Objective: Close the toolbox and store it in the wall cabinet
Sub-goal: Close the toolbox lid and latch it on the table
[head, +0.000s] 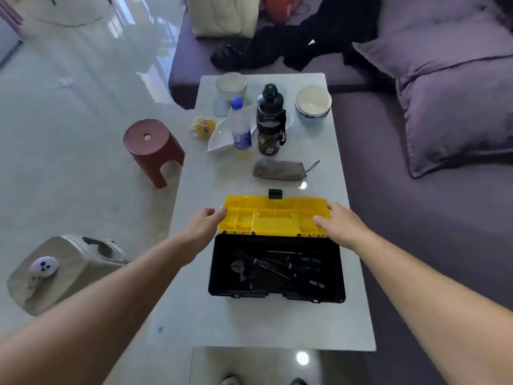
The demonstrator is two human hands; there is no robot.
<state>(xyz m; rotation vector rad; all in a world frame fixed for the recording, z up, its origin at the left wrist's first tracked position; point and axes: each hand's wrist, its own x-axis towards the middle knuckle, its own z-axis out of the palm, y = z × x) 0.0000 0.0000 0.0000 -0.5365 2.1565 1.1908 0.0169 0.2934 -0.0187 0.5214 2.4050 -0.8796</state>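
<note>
The toolbox stands open on the pale coffee table [194, 315]. Its black body [277, 266] holds several dark screwdrivers and other tools. Its yellow lid [274, 218] lies folded back flat on the far side, with a black latch [275, 193] at its far edge. My left hand [204, 222] touches the lid's left end, fingers curled at its corner. At the lid's right end lies my right hand [340, 223], thumb on top of the lid. No wall cabinet is in view.
Beyond the toolbox lie a grey pouch [279, 170], a black flask [270, 120], a blue-capped water bottle [241, 125], a white plate, two bowls [313, 104] and a yellow packet. A red stool [152, 147] and a beige stool stand left. A purple sofa [430, 190] runs along the right.
</note>
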